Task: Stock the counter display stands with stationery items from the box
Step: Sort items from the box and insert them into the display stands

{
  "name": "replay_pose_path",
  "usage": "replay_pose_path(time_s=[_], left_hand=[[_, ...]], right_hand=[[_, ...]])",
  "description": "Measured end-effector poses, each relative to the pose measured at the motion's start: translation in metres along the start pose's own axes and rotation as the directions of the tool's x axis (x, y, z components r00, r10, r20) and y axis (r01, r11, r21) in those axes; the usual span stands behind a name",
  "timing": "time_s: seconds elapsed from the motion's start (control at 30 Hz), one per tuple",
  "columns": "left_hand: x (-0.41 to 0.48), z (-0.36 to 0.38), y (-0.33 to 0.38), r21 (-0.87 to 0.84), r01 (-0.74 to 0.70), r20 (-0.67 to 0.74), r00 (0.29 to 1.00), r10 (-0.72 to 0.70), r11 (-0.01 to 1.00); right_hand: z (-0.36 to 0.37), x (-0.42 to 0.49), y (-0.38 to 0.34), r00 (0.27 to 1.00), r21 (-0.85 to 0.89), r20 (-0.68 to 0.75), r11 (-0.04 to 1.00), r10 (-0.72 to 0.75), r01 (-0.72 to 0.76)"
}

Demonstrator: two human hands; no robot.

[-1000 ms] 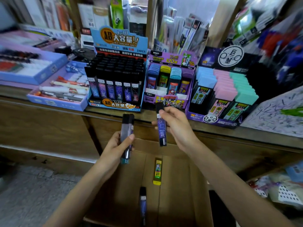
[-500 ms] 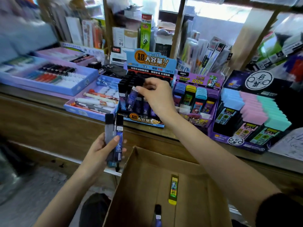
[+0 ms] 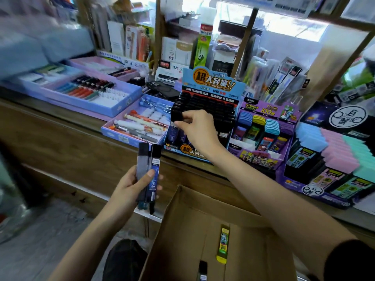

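At the front-left corner of the blue display stand [image 3: 211, 86], the right hand [image 3: 199, 128] pinches an upright refill case [image 3: 175, 118] by its top, while the left hand [image 3: 129, 185], below-left and nearer the box [image 3: 182, 230], grips two more cases [image 3: 149, 171] upright, tops toward the stand.

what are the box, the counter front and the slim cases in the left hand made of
Box: plain brown cardboard, matte, with folded flaps. Counter front: looks like wood, brown grain, dull finish, maybe veneer. Slim cases: likely plastic, smooth printed bodies, dark caps.
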State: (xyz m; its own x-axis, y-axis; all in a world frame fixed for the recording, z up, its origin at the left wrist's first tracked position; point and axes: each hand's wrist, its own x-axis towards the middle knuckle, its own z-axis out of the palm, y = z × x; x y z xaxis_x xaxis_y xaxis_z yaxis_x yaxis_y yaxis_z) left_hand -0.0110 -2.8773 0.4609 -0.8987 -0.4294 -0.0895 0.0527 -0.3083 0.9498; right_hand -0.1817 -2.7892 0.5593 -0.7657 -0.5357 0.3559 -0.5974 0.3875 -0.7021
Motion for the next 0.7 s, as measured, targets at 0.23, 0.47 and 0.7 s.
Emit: replay_pose_path(time_s=[0.23,0.47,0.7], left_hand=[[-0.002,0.008,0.003,0.018,-0.030,0.027,0.999,0.029,0.999],[-0.002,0.018,0.005,-0.029,-0.056,0.041,0.998,0.057,0.998],[-0.002,0.027,0.003,-0.046,-0.043,0.034,0.998,0.045,0.998]], right_hand=[[-0.002,0.006,-0.002,0.996,-0.218,0.092,0.976,0.021,0.000],[-0.009,-0.044,-0.004,0.961,0.122,0.239,0.977,0.141,-0.174],[-0.006,-0.070,-0.001,0.853,0.493,0.451,0.723,0.263,-0.484]])
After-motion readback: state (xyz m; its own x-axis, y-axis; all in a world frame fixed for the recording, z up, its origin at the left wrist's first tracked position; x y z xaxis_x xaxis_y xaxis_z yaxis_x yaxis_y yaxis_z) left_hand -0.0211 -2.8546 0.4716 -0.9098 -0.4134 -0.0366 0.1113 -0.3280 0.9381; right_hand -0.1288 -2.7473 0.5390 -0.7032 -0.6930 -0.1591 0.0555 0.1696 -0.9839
